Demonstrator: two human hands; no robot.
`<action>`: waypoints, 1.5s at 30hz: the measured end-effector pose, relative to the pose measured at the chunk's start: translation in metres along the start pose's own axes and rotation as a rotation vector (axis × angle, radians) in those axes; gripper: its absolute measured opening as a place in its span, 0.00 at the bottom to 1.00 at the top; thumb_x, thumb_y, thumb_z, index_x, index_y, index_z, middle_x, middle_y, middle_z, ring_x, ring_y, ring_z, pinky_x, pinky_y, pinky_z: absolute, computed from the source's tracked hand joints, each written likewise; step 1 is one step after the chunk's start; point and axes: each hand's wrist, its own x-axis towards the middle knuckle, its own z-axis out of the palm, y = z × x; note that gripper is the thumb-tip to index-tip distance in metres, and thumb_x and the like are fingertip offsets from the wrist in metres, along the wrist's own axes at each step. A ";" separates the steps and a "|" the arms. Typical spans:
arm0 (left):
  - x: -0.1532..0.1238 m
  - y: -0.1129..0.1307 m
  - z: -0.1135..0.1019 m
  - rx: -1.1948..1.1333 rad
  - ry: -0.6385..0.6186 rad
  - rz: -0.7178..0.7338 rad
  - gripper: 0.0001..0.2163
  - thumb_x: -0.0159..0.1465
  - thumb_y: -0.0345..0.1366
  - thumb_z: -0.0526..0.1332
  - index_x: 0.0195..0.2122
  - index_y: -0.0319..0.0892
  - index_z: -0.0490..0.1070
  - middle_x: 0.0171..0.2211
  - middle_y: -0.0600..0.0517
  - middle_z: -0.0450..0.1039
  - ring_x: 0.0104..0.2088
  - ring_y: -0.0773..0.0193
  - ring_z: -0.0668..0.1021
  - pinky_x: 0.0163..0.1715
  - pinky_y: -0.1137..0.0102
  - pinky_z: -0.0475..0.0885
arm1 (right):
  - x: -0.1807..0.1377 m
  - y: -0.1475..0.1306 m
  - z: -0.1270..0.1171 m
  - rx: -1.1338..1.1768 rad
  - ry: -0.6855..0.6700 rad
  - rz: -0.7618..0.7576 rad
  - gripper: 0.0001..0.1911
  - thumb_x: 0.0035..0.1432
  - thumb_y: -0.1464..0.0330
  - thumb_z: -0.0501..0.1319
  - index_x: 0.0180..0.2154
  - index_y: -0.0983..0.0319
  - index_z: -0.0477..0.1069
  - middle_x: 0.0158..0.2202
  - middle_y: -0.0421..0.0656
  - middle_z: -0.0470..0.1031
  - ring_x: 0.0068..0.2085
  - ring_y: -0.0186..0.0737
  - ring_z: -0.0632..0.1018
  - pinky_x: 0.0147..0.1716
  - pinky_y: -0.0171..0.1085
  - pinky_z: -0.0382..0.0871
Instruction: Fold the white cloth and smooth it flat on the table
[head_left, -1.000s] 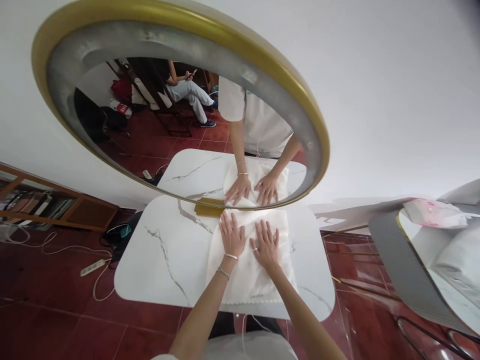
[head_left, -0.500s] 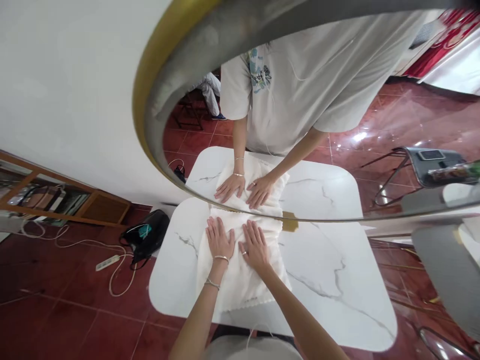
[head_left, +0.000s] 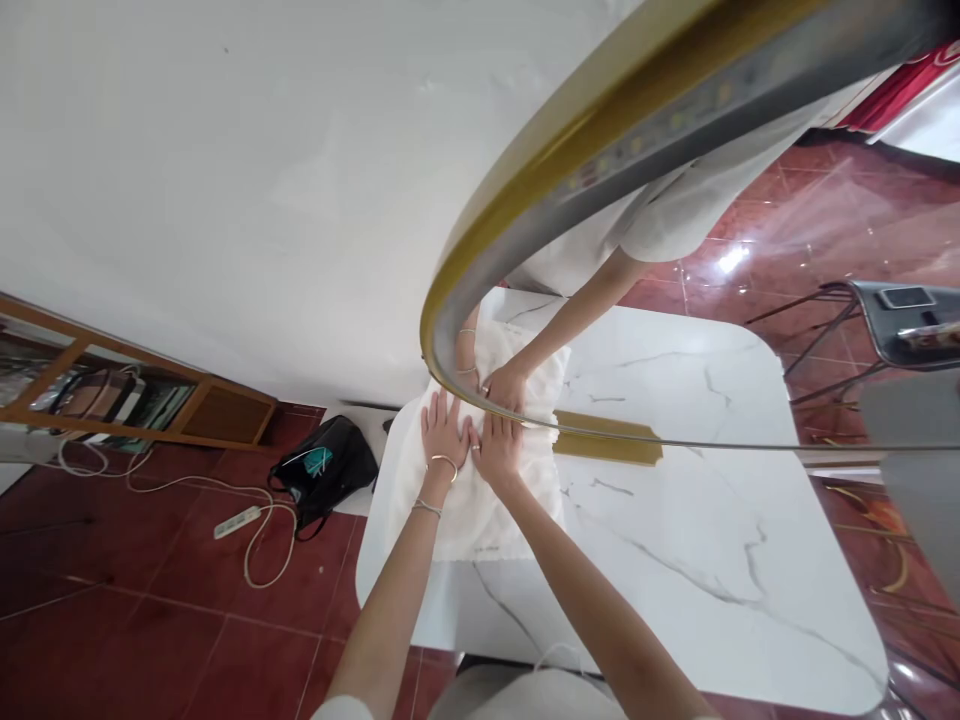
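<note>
A white cloth (head_left: 480,505) lies on the far left part of a white marble-look table (head_left: 675,560), up against a big round gold-framed mirror (head_left: 525,170). My left hand (head_left: 444,432) lies flat on the cloth with its fingers spread, bracelets on the wrist. My right hand (head_left: 496,447) rests flat beside it, touching it, a ring on one finger. Both hands press the far part of the cloth near the mirror. The mirror shows my arms and hands in reflection.
A gold mirror base (head_left: 607,450) stands on the table behind the cloth. On the red tile floor to the left lie a black bag (head_left: 324,470), a white power strip (head_left: 237,521) with cables, and a wooden frame (head_left: 150,405). A grey chair (head_left: 907,320) shows at the right.
The view has swung to the right, so the cloth and table now sit further left. My hands have slid forward on the cloth toward the mirror and drawn together.
</note>
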 end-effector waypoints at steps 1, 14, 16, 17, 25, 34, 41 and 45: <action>0.005 -0.004 -0.001 -0.004 0.008 -0.016 0.24 0.67 0.41 0.49 0.64 0.41 0.57 0.67 0.44 0.51 0.67 0.52 0.53 0.65 0.52 0.48 | 0.008 -0.003 0.002 -0.009 -0.038 0.003 0.29 0.67 0.60 0.46 0.61 0.73 0.59 0.60 0.60 0.63 0.61 0.58 0.62 0.60 0.58 0.49; -0.079 -0.067 -0.025 -0.044 0.112 -0.322 0.25 0.69 0.45 0.45 0.64 0.42 0.58 0.66 0.42 0.53 0.63 0.49 0.61 0.60 0.53 0.59 | -0.023 -0.048 0.012 0.061 -0.166 -0.407 0.30 0.65 0.55 0.48 0.64 0.61 0.56 0.68 0.49 0.50 0.68 0.52 0.46 0.64 0.56 0.33; -0.118 -0.063 -0.028 -0.023 0.150 -0.349 0.25 0.69 0.45 0.44 0.64 0.41 0.58 0.66 0.41 0.52 0.64 0.48 0.60 0.61 0.52 0.58 | -0.065 -0.046 0.001 0.065 -0.157 -0.412 0.31 0.64 0.53 0.49 0.65 0.58 0.54 0.68 0.50 0.47 0.68 0.54 0.45 0.64 0.59 0.33; -0.138 -0.059 -0.029 -0.007 0.169 -0.361 0.25 0.69 0.45 0.45 0.64 0.42 0.58 0.66 0.41 0.52 0.65 0.48 0.58 0.61 0.52 0.57 | -0.087 -0.042 -0.006 0.058 -0.159 -0.404 0.32 0.64 0.52 0.50 0.66 0.55 0.52 0.69 0.50 0.45 0.68 0.56 0.45 0.63 0.60 0.34; -0.206 -0.029 -0.027 0.033 0.171 -0.313 0.25 0.69 0.41 0.47 0.66 0.39 0.53 0.68 0.39 0.45 0.68 0.46 0.45 0.64 0.45 0.47 | -0.177 -0.006 -0.044 -0.013 -0.215 -0.381 0.37 0.63 0.51 0.51 0.68 0.52 0.42 0.69 0.50 0.42 0.68 0.59 0.45 0.62 0.63 0.35; -0.075 -0.054 -0.022 -0.023 0.074 -0.270 0.25 0.68 0.41 0.50 0.64 0.38 0.57 0.67 0.38 0.47 0.68 0.43 0.49 0.64 0.46 0.48 | -0.065 -0.025 -0.006 0.045 -0.174 -0.185 0.30 0.64 0.56 0.53 0.65 0.51 0.52 0.70 0.51 0.39 0.68 0.61 0.40 0.60 0.66 0.31; -0.150 -0.082 -0.034 -0.049 0.157 -0.246 0.25 0.70 0.42 0.43 0.65 0.36 0.56 0.66 0.35 0.50 0.65 0.46 0.58 0.61 0.51 0.59 | -0.108 -0.061 -0.018 0.153 -0.320 -0.423 0.30 0.63 0.54 0.53 0.65 0.48 0.52 0.70 0.51 0.35 0.68 0.63 0.40 0.59 0.69 0.29; -0.219 -0.059 -0.029 0.058 0.229 -0.195 0.26 0.69 0.42 0.46 0.68 0.42 0.48 0.68 0.37 0.43 0.68 0.43 0.48 0.62 0.42 0.51 | -0.154 -0.040 -0.040 0.180 -0.366 -0.579 0.42 0.57 0.41 0.50 0.67 0.52 0.46 0.70 0.52 0.35 0.68 0.61 0.40 0.60 0.67 0.25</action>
